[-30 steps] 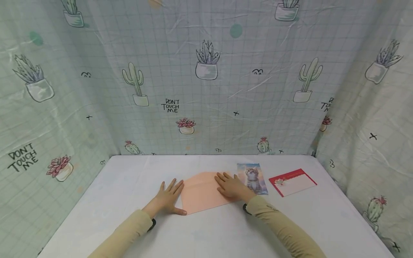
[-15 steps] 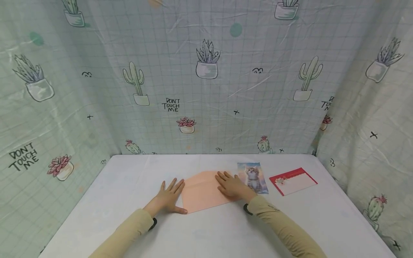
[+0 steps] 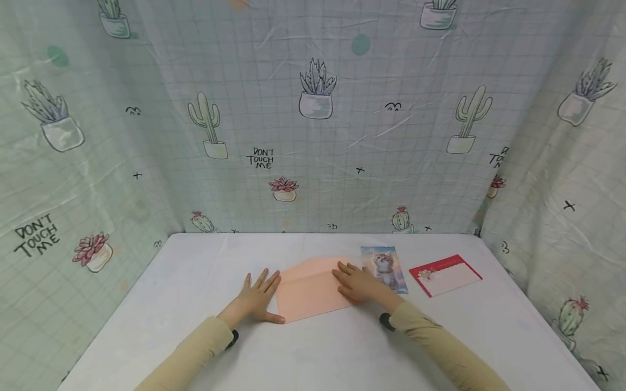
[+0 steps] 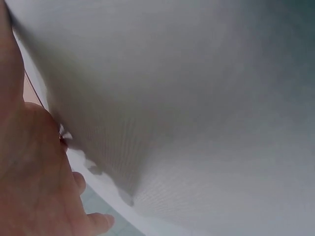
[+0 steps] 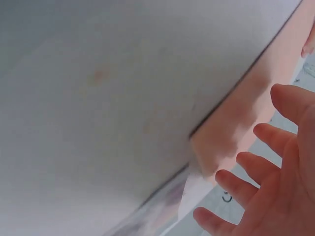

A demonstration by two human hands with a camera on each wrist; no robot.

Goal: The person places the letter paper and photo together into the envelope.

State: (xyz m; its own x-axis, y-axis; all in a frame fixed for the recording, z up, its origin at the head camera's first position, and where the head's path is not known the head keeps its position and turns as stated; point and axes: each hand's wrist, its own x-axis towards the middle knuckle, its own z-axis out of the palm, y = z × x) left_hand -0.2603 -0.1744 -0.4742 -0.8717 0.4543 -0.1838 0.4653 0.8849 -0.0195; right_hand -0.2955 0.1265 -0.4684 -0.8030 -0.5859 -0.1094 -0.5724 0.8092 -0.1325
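A peach envelope lies flat on the white table in the head view, its pointed flap spread away from the person. My left hand rests at its left edge, fingers spread, thumb by the near left corner. Over the right end reaches my right hand, fingers extended and partly covering that end. In the right wrist view the same hand shows spread fingers, with the envelope beside them. Only part of the left palm and fingers appears in the left wrist view.
Just right of the envelope lies a kitten picture card, partly behind the right hand. Farther right is a red-bordered card with a pale panel. A cactus-print curtain encloses the back and sides of the table.
My right hand has slid a little to the right along the envelope, its forearm shifting with it. The left hand and the envelope stay in place.
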